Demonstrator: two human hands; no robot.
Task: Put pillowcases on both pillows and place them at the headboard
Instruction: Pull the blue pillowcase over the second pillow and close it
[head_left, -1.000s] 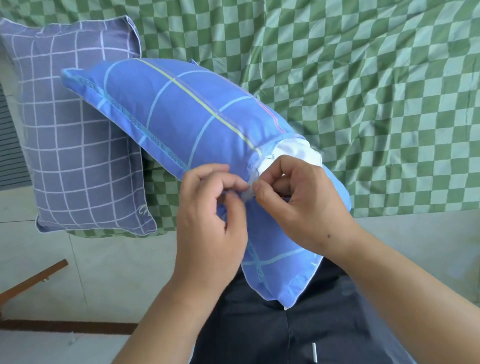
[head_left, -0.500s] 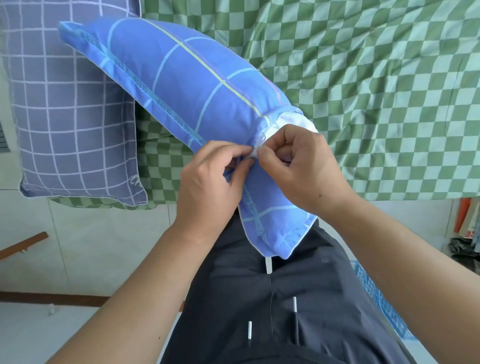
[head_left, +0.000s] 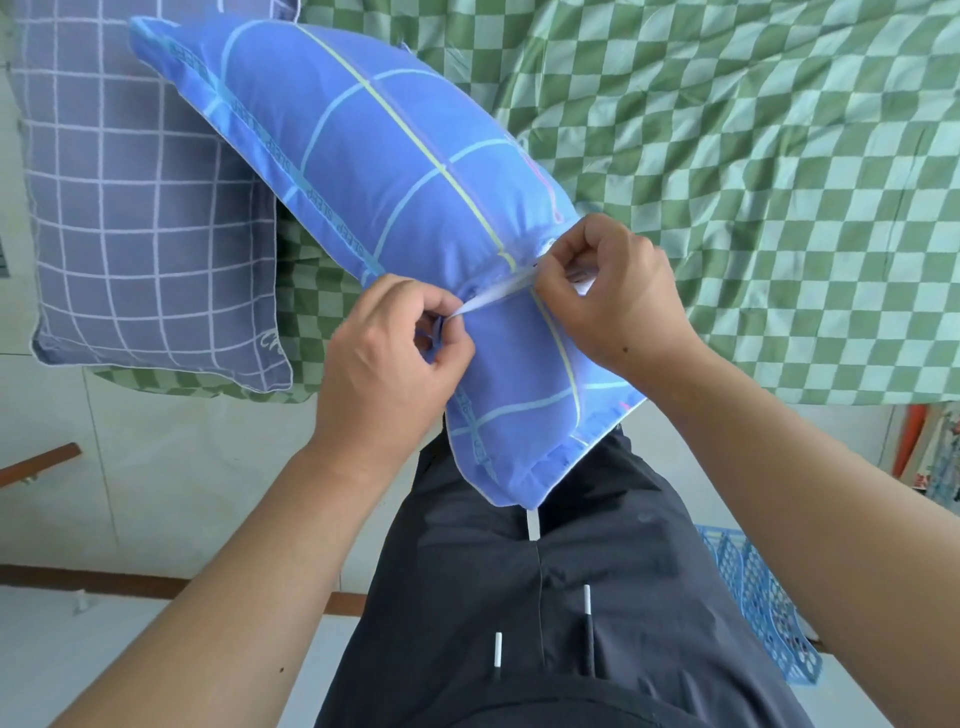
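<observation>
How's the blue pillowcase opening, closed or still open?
Partly open. A white strip of pillow shows in the blue pillowcase seam between the left hand and right hand, both pinching its edges.

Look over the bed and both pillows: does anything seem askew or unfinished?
Yes. The blue pillow lies slanted, one end overlapping the grey pillow, the other hanging off the bed edge. Its case is not fully closed: white shows in the opening that the left hand and right hand pinch.

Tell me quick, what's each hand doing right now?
Left hand: fingers pinch the blue pillowcase at its opening.
Right hand: fingers pinch the opening's other end, where white pillow shows.
</observation>
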